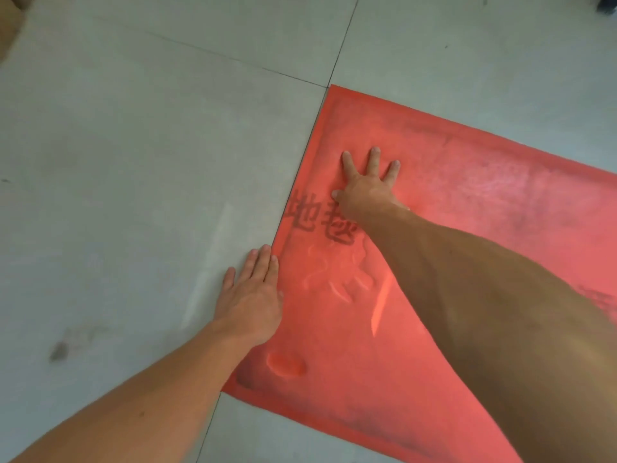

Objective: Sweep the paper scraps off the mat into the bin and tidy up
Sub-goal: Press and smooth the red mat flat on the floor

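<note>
No scraps or bin in view, so tidying is judged underway: the red mat (467,182) lies on the tiled floor (133,145), right hand (364,187) spread flat on it, left hand (253,295) flat at its edge, neither gripping; its wrinkles (337,282) likely need smoothing next.

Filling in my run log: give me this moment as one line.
red mat: wrinkled below lettering | left hand: flat on floor at its edge | right hand: spread flat on it | scraps, bin: not in view

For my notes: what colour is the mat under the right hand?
The mat is red, with dark printed characters; see the head view.
</note>
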Available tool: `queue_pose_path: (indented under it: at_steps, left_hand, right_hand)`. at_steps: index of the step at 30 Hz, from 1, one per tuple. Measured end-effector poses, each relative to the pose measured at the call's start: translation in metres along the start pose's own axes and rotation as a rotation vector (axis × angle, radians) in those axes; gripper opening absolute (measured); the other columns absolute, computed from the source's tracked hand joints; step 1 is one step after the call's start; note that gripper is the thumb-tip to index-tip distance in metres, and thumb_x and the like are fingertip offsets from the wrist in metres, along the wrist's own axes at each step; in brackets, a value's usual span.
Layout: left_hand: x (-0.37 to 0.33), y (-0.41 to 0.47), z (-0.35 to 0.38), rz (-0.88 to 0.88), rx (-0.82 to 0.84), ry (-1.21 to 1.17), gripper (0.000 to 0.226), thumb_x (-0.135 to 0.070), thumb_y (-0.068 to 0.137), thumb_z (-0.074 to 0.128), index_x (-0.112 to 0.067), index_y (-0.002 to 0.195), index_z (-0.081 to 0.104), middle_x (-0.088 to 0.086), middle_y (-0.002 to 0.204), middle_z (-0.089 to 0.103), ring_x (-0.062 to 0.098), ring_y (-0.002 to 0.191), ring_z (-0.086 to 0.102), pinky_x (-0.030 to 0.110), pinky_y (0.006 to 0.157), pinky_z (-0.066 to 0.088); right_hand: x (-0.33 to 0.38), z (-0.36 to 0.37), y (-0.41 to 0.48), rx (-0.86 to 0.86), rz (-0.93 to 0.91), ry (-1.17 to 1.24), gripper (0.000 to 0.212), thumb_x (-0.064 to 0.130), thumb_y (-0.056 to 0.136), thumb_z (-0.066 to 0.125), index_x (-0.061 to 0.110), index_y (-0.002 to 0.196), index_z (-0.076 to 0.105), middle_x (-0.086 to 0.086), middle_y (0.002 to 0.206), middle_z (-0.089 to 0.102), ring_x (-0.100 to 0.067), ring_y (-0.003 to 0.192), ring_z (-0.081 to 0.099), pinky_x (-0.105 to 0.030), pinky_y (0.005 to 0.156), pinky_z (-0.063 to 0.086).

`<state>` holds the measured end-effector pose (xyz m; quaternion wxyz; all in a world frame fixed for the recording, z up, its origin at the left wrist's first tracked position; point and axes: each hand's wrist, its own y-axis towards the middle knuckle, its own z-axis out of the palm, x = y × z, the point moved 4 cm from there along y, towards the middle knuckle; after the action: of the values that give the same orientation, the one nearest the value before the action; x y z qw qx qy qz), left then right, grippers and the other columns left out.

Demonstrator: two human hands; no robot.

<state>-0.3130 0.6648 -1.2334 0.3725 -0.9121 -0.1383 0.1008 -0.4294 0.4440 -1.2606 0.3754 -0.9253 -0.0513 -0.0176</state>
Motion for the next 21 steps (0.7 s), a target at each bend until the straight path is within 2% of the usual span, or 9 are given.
queue_pose_path:
  at_steps: [2, 5, 9, 12, 16, 21]
  left_hand:
    - [0.003, 0.0, 0.001, 0.012, 0.006, 0.005, 0.064, -0.036, 0.103, 0.023, -0.016, 0.156, -0.007, -0.003, 0.162, -0.022, 0.014, 0.149, -0.017, 0.044, 0.122, 0.001]
    - [0.005, 0.008, 0.001, 0.03, 0.005, 0.038, 0.065, -0.037, 0.103, 0.025, -0.015, 0.156, -0.006, -0.002, 0.162, -0.02, 0.014, 0.15, -0.013, 0.044, 0.122, 0.003]
    - [0.006, 0.01, 0.003, 0.027, 0.049, 0.051, 0.067, -0.039, 0.102, 0.027, -0.014, 0.156, -0.004, -0.002, 0.163, -0.019, 0.016, 0.151, -0.011, 0.046, 0.121, 0.006]
    - [0.006, 0.01, 0.0, 0.044, 0.038, 0.036, 0.067, -0.039, 0.102, 0.029, -0.015, 0.157, -0.002, -0.003, 0.163, -0.017, 0.017, 0.151, -0.009, 0.047, 0.12, 0.008]
    - [0.012, 0.008, 0.004, 0.072, -0.009, 0.002, 0.069, -0.041, 0.101, 0.031, -0.016, 0.157, -0.002, -0.004, 0.163, -0.017, 0.018, 0.151, -0.01, 0.048, 0.12, 0.01]
    - [0.022, -0.01, 0.027, 0.101, -0.018, -0.006, 0.076, -0.048, 0.099, 0.032, -0.019, 0.156, -0.009, -0.004, 0.162, -0.022, 0.017, 0.15, -0.016, 0.047, 0.121, 0.006]
  right_hand:
    - [0.001, -0.004, -0.001, -0.013, 0.007, 0.056, 0.08, 0.048, 0.095, 0.05, 0.053, 0.147, -0.011, 0.005, 0.157, -0.03, -0.04, 0.142, -0.027, -0.083, 0.095, 0.019]
    - [0.004, -0.002, -0.01, -0.077, -0.026, 0.082, 0.077, 0.044, 0.095, 0.052, 0.052, 0.149, -0.003, -0.003, 0.16, -0.025, -0.041, 0.144, -0.022, -0.077, 0.103, 0.018]
    - [0.02, 0.027, -0.065, -0.126, -0.086, 0.139, 0.071, 0.038, 0.099, 0.047, 0.059, 0.145, -0.003, 0.007, 0.161, -0.021, -0.033, 0.147, -0.019, -0.079, 0.094, 0.028]
    - [0.026, 0.065, -0.111, -0.086, -0.104, 0.144, 0.073, 0.035, 0.099, 0.049, 0.061, 0.144, -0.002, 0.01, 0.16, -0.022, -0.032, 0.146, -0.022, -0.079, 0.091, 0.03]
    - [0.021, 0.121, -0.15, 0.02, -0.058, 0.127, 0.074, 0.04, 0.097, 0.053, 0.063, 0.143, -0.001, 0.012, 0.159, -0.024, -0.031, 0.145, -0.024, -0.081, 0.093, 0.025]
    - [0.021, 0.13, -0.15, 0.03, -0.041, 0.131, 0.078, 0.041, 0.094, 0.056, 0.062, 0.143, 0.0, 0.012, 0.159, -0.023, -0.03, 0.146, -0.023, -0.083, 0.094, 0.02]
